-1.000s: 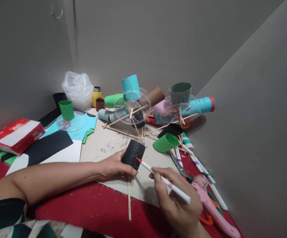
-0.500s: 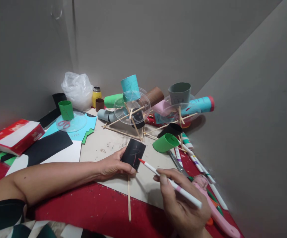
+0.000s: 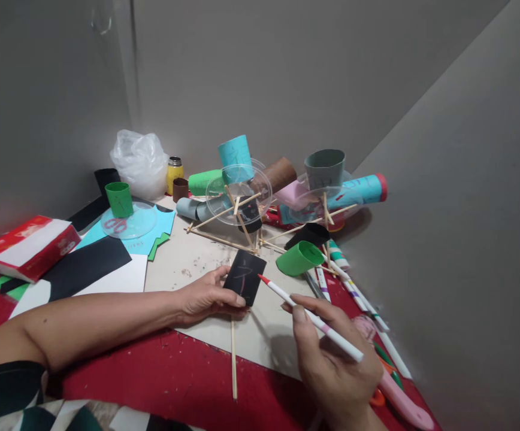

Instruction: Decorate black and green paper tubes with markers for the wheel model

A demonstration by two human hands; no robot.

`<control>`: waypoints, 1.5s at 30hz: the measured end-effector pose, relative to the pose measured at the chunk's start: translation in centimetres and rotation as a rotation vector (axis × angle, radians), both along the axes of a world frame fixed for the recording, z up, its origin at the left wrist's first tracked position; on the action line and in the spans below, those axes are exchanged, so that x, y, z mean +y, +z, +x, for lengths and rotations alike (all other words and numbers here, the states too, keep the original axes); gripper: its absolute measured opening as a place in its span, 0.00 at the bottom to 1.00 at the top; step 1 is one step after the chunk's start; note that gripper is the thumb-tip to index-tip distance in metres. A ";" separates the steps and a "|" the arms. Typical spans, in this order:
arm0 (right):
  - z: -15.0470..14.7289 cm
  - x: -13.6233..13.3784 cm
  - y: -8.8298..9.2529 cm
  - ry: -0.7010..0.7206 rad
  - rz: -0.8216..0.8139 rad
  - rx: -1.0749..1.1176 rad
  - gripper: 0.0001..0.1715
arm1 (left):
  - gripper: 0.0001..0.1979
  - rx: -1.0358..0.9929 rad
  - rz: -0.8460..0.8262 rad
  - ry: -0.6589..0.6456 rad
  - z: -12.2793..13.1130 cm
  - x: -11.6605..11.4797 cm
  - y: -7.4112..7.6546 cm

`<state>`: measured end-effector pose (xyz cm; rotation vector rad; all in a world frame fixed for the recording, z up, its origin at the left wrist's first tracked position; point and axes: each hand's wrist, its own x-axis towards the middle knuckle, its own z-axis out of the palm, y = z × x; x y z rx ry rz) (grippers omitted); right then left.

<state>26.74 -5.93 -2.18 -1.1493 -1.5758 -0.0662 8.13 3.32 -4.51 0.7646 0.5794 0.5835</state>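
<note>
My left hand [image 3: 215, 296] grips a small black paper piece [image 3: 247, 276] by its lower left side, thumb across the front; faint pinkish marks show on it. Between the fingers and thumb of my right hand [image 3: 336, 359] is a white felt-tip marker [image 3: 307, 314] with a red tip, which points at the right edge of the black piece. Whether the tip touches it I cannot tell. Thin wooden sticks [image 3: 233, 359] lie beneath my left hand, over the board's front edge. A green paper tube [image 3: 300, 258] rests just beyond the marker.
Behind stands a stick frame [image 3: 224, 239] with clear plastic discs and coloured paper tubes. At left are a red tissue pack [image 3: 30, 245], black paper [image 3: 89, 269] and a green tube [image 3: 119, 199] on a clear disc. Markers [image 3: 377, 317] and a pink-handled tool [image 3: 406, 401] line the right.
The black piece has shifted slightly right and turned more upright. The marker tip has moved a little right and up, with my right hand. Both stay held.
</note>
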 end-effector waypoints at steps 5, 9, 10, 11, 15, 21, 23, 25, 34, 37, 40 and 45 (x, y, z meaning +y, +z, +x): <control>0.1 0.1 0.0 -0.019 -0.009 -0.030 0.07 | 0.35 0.030 -0.005 0.004 0.1 0.1 -0.2; 0.1 0.2 -0.2 -0.002 -0.009 -0.061 0.09 | 0.35 0.041 -0.006 -0.011 0.1 0.1 -0.1; 0.2 0.3 -0.2 0.008 -0.008 -0.067 0.09 | 0.35 0.040 -0.004 -0.019 0.0 0.1 0.0; 0.2 0.3 -0.3 0.018 -0.004 -0.074 0.10 | 0.34 0.038 -0.003 -0.026 0.0 0.1 0.0; 0.4 0.6 -0.4 0.023 0.034 -0.138 0.12 | 0.33 0.024 -0.006 -0.041 0.0 0.2 0.0; 0.6 0.7 -0.5 -0.027 0.095 -0.233 0.09 | 0.32 0.018 -0.015 -0.051 -0.1 0.2 0.1; 0.6 0.7 -0.5 -0.039 0.094 -0.230 0.08 | 0.31 0.015 -0.016 -0.052 -0.1 0.3 0.1; 0.6 0.6 -0.5 -0.047 0.094 -0.227 0.07 | 0.31 0.011 -0.018 -0.052 -0.1 0.3 0.2; 0.6 0.7 -0.1 -0.101 0.118 -0.248 0.05 | 0.29 -0.005 -0.024 -0.046 -0.1 0.3 0.2; 0.6 0.5 -0.1 -0.049 0.118 -0.227 0.08 | 0.30 0.011 -0.022 -0.057 -0.1 0.2 0.1; 0.4 0.4 -0.2 0.013 0.112 -0.258 0.10 | 0.29 0.010 -0.019 -0.058 -0.1 0.1 0.1; 0.4 0.5 -0.1 0.031 0.092 -0.269 0.10 | 0.30 0.001 -0.009 -0.061 -0.1 0.1 0.0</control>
